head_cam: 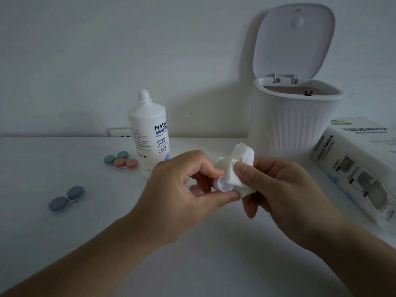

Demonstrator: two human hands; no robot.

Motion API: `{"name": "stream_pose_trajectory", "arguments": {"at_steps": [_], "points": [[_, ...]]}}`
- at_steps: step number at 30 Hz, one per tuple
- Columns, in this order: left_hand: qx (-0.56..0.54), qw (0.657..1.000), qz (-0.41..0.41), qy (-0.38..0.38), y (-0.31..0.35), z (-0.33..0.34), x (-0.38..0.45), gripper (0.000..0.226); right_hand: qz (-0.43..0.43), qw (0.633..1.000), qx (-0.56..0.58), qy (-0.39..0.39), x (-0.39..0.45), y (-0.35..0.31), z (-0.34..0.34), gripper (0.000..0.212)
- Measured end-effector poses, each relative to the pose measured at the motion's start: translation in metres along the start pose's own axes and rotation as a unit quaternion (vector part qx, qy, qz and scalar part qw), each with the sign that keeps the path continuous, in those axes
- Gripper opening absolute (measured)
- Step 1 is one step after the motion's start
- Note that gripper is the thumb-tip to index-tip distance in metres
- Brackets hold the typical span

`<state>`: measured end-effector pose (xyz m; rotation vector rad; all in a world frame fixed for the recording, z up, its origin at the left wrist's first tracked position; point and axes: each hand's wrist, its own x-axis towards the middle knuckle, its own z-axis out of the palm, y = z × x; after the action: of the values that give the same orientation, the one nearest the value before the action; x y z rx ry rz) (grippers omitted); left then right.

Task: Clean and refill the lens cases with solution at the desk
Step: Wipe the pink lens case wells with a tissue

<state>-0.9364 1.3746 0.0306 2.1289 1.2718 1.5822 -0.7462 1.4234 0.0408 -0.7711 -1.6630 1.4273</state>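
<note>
Two hands, white lens case, crumpled tissue

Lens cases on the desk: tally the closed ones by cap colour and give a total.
Blue lens case: 1
Green lens case: 1
Pink lens case: 1
Total: 3 closed cases lying on the desk.
</note>
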Motion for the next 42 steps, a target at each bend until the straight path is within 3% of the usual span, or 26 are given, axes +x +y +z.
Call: {"name": "stream_pose_trajectory", "arguments": {"at_steps": [6,12,15,17,21,31,34,36,38,42], "points": [[0.012,1.0,0.005,0.016,-0.004,0.002,0.002,0.024,-0.075,0.994,-0.061,0.05,0.001,0.001,0.001,0.026],[-0.066,0.994,-0.079,0.021,-0.01,-0.002,0.004,0.023,-0.133,0.981,-0.053,0.129,0.005,0.0,-0.005,0.017],[-0.096,0.988,-0.118,0.037,-0.014,-0.008,0.008,0.021,-0.133,0.958,-0.16,0.197,0.01,0.001,-0.021,0.007],[-0.124,0.981,-0.14,0.043,-0.016,-0.011,0.01,0.018,-0.135,0.937,-0.235,0.219,0.014,0.003,-0.032,0.017],[-0.159,0.97,-0.183,0.024,-0.021,-0.011,0.012,0.021,-0.154,0.908,-0.338,0.192,0.017,0.006,-0.04,0.033],[-0.163,0.96,-0.228,-0.009,-0.025,-0.009,0.01,0.028,-0.067,0.834,-0.546,0.051,0.011,0.003,-0.047,0.021],[-0.166,0.959,-0.229,-0.025,-0.026,-0.008,0.009,0.028,-0.045,0.804,-0.593,-0.001,0.009,-0.002,-0.047,0.04],[-0.168,0.957,-0.231,-0.042,-0.026,-0.007,0.009,0.029,-0.07,0.825,-0.561,0.009,0.008,-0.002,-0.046,0.054],[-0.164,0.958,-0.23,-0.054,-0.026,-0.007,0.008,0.03,-0.088,0.875,-0.475,0.023,0.008,-0.001,-0.042,0.062],[-0.169,0.957,-0.224,-0.074,-0.022,-0.005,0.007,0.031,-0.074,0.959,-0.275,-0.007,0.009,0.006,-0.031,0.046]]}}
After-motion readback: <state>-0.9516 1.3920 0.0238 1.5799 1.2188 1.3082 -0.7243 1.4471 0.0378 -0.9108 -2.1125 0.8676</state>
